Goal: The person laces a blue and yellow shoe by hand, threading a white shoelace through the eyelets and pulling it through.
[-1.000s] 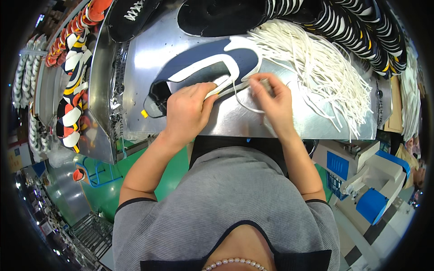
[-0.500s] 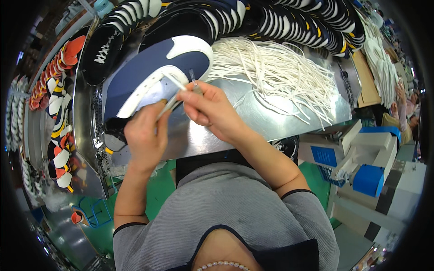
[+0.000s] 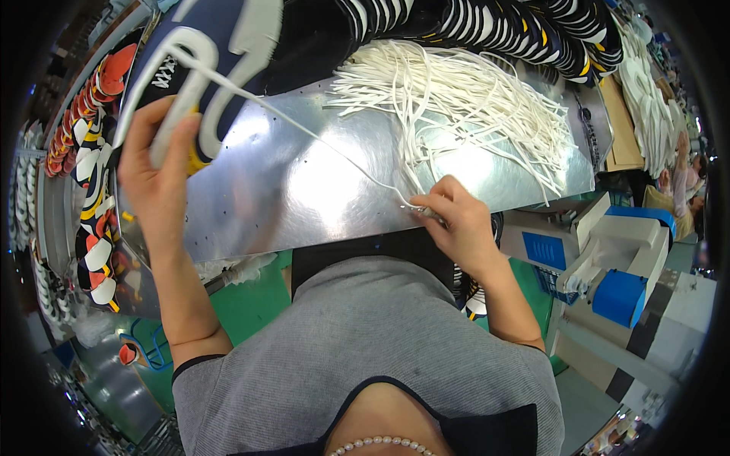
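My left hand (image 3: 158,171) grips a navy and white shoe upper (image 3: 255,38) by its edge, thumb on one side and fingers on the other, lifted at the table's left. A white shoelace (image 3: 319,138) runs from the eyelet strip of the upper across to my right hand (image 3: 462,224). Near the table's front edge, that hand pinches the lace's end between thumb and fingers. Something small and shiny shows at the fingertips, too small to make out. Behind it lies a heap of loose white shoelaces (image 3: 487,106) on the metal table (image 3: 304,220).
Rows of stacked dark uppers (image 3: 509,38) line the table's back. Orange, black and white uppers (image 3: 95,182) stand in a row at the left. To the right is a machine with blue covers (image 3: 620,298), and a co-worker (image 3: 677,190) sits beyond a brown board (image 3: 622,133).
My hands were together at the upper; now they are far apart. The left has lifted and tilted the upper leftward, and the right has drawn the lace out to the right.
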A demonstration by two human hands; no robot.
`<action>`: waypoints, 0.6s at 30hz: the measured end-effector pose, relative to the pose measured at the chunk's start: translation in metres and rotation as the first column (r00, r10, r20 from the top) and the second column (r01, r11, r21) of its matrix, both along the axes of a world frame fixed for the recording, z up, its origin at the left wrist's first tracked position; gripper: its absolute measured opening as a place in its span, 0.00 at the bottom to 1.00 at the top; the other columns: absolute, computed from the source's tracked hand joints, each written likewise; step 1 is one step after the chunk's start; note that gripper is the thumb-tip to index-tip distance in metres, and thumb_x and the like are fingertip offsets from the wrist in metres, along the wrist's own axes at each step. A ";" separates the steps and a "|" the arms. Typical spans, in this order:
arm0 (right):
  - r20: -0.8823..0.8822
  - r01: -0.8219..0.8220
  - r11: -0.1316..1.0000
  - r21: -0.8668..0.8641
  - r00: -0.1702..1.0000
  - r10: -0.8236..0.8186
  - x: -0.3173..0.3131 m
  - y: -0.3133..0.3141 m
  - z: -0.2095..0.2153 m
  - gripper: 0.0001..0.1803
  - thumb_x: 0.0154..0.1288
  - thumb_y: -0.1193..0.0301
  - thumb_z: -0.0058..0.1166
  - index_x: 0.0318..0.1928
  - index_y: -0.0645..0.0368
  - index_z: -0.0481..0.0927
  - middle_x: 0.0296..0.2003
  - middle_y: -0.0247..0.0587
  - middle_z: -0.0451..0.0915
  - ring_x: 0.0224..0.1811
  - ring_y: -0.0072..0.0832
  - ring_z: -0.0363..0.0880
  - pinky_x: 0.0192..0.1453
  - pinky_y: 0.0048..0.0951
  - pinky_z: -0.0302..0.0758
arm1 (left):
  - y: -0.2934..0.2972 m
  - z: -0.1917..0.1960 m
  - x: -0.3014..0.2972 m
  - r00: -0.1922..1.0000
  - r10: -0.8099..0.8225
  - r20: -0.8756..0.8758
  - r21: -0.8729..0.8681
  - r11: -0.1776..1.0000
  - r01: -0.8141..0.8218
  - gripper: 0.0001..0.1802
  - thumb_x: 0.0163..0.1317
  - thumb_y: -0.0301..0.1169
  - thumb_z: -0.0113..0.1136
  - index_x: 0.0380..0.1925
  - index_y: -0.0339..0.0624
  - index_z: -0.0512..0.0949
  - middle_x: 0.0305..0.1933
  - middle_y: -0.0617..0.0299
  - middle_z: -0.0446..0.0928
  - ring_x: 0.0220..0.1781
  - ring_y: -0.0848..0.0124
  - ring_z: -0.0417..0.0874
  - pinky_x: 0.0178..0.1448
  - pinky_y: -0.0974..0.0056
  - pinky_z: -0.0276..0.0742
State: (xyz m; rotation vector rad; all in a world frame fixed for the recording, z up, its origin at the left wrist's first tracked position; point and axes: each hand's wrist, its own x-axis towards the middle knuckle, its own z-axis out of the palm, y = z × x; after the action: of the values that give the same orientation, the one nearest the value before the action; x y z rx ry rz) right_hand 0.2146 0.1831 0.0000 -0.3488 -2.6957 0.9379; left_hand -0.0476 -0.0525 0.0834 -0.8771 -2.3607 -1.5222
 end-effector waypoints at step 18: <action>-0.155 -0.022 0.791 -0.611 0.984 -0.092 -0.089 0.073 0.050 0.07 0.62 0.72 0.68 0.36 0.64 0.84 0.22 0.26 0.73 0.23 0.12 0.67 0.29 0.17 0.63 | 0.172 -0.116 0.096 0.731 -0.602 0.321 -0.083 0.751 0.655 0.23 0.62 0.38 0.69 0.52 0.38 0.77 0.30 0.54 0.81 0.31 0.60 0.83 0.39 0.58 0.77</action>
State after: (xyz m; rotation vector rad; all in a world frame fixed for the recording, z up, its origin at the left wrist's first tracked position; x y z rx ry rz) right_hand 0.1256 0.2563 0.0502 -0.4099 -2.1458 1.7360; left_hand 0.0485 0.1200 -0.0327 -1.7800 -2.5804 -1.7471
